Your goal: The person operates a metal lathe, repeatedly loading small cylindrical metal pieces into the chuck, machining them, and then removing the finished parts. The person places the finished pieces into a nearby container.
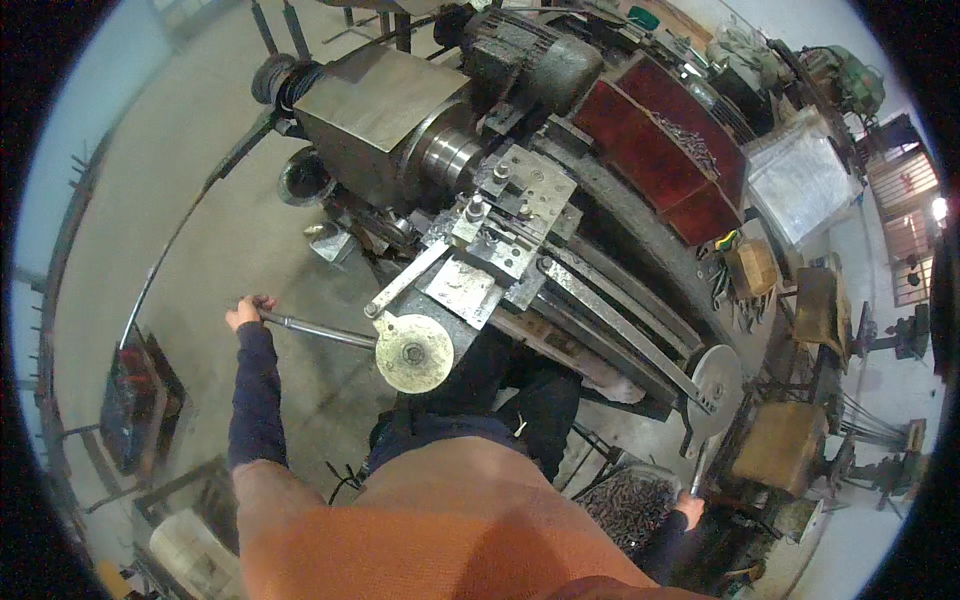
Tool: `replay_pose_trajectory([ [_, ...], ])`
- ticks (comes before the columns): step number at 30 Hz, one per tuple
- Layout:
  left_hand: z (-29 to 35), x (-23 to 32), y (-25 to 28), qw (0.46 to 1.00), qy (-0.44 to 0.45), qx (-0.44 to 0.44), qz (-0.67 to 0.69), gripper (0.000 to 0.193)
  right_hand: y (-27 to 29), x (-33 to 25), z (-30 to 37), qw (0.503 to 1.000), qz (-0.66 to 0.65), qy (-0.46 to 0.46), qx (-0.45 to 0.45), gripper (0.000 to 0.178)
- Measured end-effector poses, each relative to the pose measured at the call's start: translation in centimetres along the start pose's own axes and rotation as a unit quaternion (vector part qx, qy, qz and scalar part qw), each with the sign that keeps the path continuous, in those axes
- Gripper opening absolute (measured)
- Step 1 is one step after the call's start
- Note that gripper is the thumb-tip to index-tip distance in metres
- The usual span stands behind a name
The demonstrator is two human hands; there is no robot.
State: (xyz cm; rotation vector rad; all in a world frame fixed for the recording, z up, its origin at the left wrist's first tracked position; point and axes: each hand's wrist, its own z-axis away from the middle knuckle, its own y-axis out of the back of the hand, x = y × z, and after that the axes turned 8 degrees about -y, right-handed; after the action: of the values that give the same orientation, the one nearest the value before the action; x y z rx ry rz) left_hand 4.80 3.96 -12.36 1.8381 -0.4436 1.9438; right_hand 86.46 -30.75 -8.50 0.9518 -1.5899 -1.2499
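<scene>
My left hand point(248, 312) is closed around the end of a long metal lever point(325, 328). That lever runs to a round, pale metal disc point(428, 362) at the front of a lathe-like machine point(385, 95). Low on the right, my right hand point(688, 510) grips a shorter metal handle point(699, 462), which reaches down from a second grey disc point(722, 375). Flat steel link bars point(620, 325) join the right disc to the machine's slide. A tool block point(500, 245) with bolts sits on the slide, beside the shiny round spindle point(450, 155).
A dark red tray point(650, 130) behind the machine bed holds small metal parts. A basket of dark metal pieces point(625, 505) stands by my right arm. An electric motor point(535, 55) is at the back. Wooden-topped stools point(780, 445) line the right side; a red-topped box point(140, 390) stands left.
</scene>
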Motion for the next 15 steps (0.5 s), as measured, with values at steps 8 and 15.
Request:
replay_pose_trajectory([
  [8,-2.7,3.2,5.4,0.958,0.006,-0.116,-0.262,0.030,2.6,-4.4,-8.8,0.970,0.058,0.229,0.050,0.027],
  [15,-9.4,1.0,-4.3,0.747,-0.285,-0.255,-0.544,0.043,1.8,-8.1,-9.6,0.976,0.064,0.179,0.106,0.047],
])
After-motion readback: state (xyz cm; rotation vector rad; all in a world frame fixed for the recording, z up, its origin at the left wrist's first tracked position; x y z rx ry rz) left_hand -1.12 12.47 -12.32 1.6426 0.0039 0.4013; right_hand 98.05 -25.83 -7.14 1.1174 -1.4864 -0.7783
